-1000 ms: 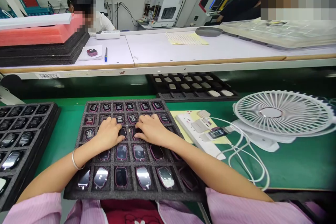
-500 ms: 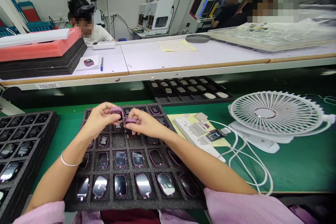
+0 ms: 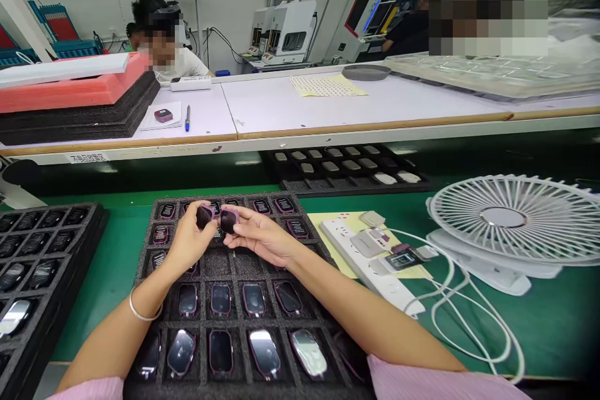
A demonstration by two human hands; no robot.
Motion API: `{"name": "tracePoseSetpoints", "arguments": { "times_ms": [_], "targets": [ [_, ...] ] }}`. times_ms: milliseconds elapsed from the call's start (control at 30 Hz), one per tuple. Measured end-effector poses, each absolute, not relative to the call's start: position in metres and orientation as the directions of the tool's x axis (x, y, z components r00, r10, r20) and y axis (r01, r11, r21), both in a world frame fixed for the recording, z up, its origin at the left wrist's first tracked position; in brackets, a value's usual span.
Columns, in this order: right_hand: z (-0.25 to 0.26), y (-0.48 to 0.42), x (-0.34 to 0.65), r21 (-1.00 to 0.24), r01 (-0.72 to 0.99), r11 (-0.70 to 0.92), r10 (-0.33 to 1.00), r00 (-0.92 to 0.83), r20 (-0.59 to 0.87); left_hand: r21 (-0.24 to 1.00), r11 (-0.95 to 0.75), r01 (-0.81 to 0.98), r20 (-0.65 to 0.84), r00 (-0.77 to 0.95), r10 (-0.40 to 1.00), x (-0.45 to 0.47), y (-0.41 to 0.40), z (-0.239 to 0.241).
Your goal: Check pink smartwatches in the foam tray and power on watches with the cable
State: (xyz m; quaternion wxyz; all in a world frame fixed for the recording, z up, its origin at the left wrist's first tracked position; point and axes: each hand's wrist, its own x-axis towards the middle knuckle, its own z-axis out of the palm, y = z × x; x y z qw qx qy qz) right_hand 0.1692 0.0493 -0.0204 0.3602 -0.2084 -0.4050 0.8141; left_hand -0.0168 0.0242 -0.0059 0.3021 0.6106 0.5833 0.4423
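Note:
Between the thumb and fingers of my left hand (image 3: 190,240) is a purple-framed watch case (image 3: 204,217) without a strap. My right hand (image 3: 262,236) grips a second purple watch case (image 3: 229,220), close beside the first. Both cases are raised with a dark face towards me. Below them lies a black foam tray (image 3: 214,266) divided into square cells. Rows of watch cases sit in it: the near ones, such as one dark-screened watch (image 3: 220,351), show glossy screens, and the far ones show printed text. My hands and forearms hide some cells.
Another foam tray with watches (image 3: 100,215) stands at the left. To the right are a white power strip (image 3: 375,272), chargers with cables, and a white fan (image 3: 504,217). A raised shelf (image 3: 281,115) crosses behind, with a further watch tray (image 3: 304,185) beneath it. A person (image 3: 187,65) sits beyond.
Both watch cases have been turned so their dark faces point towards me, and they are side by side. The whole view has shifted slightly.

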Motion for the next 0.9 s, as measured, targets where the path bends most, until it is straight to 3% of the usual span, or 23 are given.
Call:
{"name": "tracePoseSetpoints", "arguments": {
  "times_ms": [200,500,900],
  "targets": [
    [-0.026,0.051,0.171,-0.833,-0.365,-0.415,0.721,-0.690,-0.057,0.847,-0.120,0.518,0.146,-0.010,0.989,-0.016,0.019,-0.004],
    [-0.030,0.053,0.169,-0.769,-0.387,-0.509,0.710,-0.694,-0.121,0.904,-0.052,0.424,0.087,-0.064,0.994,-0.013,0.019,-0.007],
    [-0.025,0.051,0.173,-0.736,-0.492,-0.465,0.705,-0.708,0.027,0.903,-0.091,0.419,0.151,-0.113,0.982,-0.009,0.012,-0.002]
  ]
}}
